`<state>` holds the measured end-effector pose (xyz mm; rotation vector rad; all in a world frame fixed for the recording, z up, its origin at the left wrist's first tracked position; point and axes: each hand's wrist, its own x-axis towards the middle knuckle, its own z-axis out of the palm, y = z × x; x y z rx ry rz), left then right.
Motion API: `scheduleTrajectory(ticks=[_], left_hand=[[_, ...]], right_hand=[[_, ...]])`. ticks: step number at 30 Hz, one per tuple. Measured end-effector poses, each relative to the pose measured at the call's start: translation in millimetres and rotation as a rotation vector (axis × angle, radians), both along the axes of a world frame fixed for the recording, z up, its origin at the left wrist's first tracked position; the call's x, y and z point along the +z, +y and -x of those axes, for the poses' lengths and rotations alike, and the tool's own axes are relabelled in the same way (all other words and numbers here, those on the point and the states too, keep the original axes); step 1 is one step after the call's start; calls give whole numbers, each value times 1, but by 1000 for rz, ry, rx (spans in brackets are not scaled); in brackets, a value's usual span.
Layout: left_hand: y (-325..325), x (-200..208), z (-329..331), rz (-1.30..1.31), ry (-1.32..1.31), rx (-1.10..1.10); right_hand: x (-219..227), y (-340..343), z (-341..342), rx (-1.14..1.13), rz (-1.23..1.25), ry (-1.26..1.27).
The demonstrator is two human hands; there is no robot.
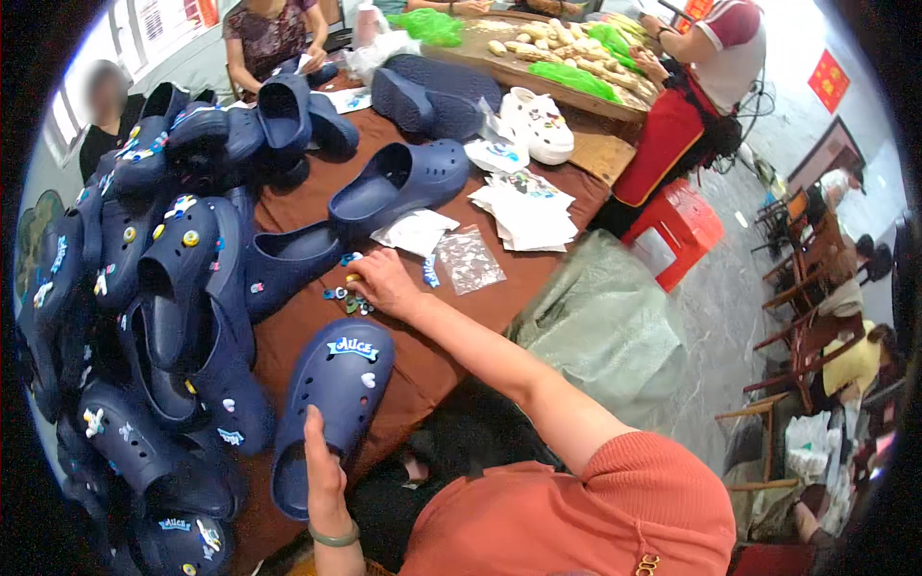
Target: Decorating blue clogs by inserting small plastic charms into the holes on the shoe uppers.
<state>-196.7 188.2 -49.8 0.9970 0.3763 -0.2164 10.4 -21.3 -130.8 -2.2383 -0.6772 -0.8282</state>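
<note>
A dark blue clog lies before me on the brown-covered table, toe pointing away. Its top bears a blue-and-white lettered charm and a white heart charm. My left hand is beside the clog's opening, fingers straight and upright; whether it touches the shoe is unclear. Beyond the toe, my right hand reaches down to a small heap of colourful shoe charms. Its fingers are bent and pinched around a small yellowish charm, partly hidden. Another blue clog stands just past the heap.
Many decorated blue clogs are piled along the left. White packets and a clear plastic bag lie right of my hand, with white clogs behind. People sit or stand around the far side. A red box stands on the floor.
</note>
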Motion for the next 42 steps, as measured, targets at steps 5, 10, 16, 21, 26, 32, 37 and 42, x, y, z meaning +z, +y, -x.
scheduleTrajectory(ticks=[5,10,16,21,26,32,37,42], left_hand=[[6,-2,-1,-131,-82,-31],[17,10,-4,-10,-70,21],[22,-39,7,-537,-895,-242],[-3,12,18,-144,-172,-285],[3,0,23,-180,-279,-356],[-3,2,27,-201,-250,-386],[-8,-6,27,-275,-386,-366],[-6,-14,33,-485,-601,-429]], right_hand=[[-5,-3,-5,-30,57,-75],[1,14,-3,25,133,-93],[13,-6,-2,-45,60,-23],[53,-3,32,124,-658,505],[135,12,86,540,-277,822],[159,36,95,839,328,608],[160,49,88,954,417,577],[176,64,84,1031,697,505]])
